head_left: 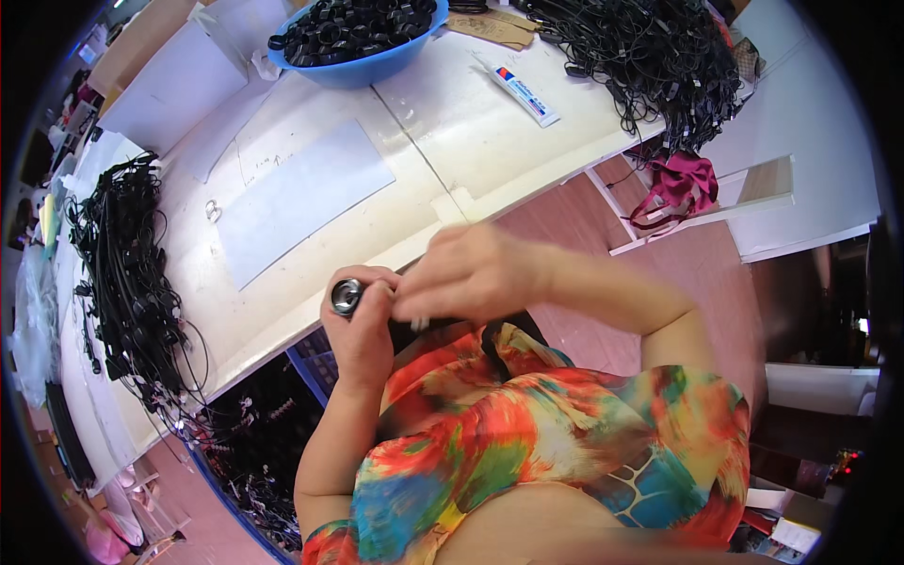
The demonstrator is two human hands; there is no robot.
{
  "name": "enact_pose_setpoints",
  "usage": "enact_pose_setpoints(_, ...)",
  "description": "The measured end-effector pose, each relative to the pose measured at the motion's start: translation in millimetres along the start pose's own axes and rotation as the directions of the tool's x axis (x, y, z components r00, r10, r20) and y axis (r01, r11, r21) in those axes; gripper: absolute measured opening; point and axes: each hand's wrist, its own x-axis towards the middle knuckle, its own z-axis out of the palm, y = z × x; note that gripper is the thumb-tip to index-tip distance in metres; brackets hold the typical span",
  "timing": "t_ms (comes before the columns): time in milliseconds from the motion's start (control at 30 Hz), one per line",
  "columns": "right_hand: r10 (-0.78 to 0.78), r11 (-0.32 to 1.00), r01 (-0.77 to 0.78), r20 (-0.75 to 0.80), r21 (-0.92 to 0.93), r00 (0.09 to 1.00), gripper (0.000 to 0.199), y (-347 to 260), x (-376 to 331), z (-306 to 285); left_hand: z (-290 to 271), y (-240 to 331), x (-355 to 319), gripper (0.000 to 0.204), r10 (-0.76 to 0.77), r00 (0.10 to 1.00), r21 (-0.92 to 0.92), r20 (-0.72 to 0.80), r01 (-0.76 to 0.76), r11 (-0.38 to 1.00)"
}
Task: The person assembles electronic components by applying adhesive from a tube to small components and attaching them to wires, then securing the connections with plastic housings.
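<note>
My left hand point(359, 331) is wrapped around a small round black part with a shiny, hollow end point(347, 297), which faces up between thumb and forefinger. Close against it, my right hand point(471, 275) has its fingers bent and drawn together at the left thumb. Motion smears this hand, and whatever its fingertips hold is hidden. Both hands are just off the front edge of the white table point(452, 209), above my lap.
A blue basin point(363, 71) heaped with black rings stands at the back. Bundled black cables lie left point(132, 282) and right point(650, 66). A white sheet point(306, 198), a tube point(523, 94) and a blue-rimmed bin of dark parts point(254, 461) are nearby. Dark red cloth point(683, 184) hangs right.
</note>
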Motion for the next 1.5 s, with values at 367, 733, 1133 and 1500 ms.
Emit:
enact_pose_setpoints(367, 0.945, 0.172, -0.854, -0.162, -0.491, 0.283, 0.048, 208, -77, -126, -21, 33, 9, 0.010, -0.014, 1.000, 0.290, 0.017, 0.008, 0.957)
enact_pose_setpoints(733, 0.959, 0.235, -0.915, -0.073, -0.328, 0.273, 0.037, 154, -39, -77, -40, 19, -1, 0.012, 0.013, 1.000, 0.383, 0.008, -0.015, 0.923)
enact_pose_setpoints(1133, 0.732, -0.079, -0.852, 0.610, 0.518, 0.303, 0.025, 7, 25, -30, -38, 22, -4, 0.013, -0.101, 0.991, 0.424, 0.083, 0.057, 0.904)
enact_pose_setpoints(1500, 0.474, -0.115, -0.954, 0.859, 0.277, 0.192, 0.024, -19, 45, -23, -54, 14, -16, 0.017, -0.035, 0.967, 0.484, 0.251, -0.094, 0.870)
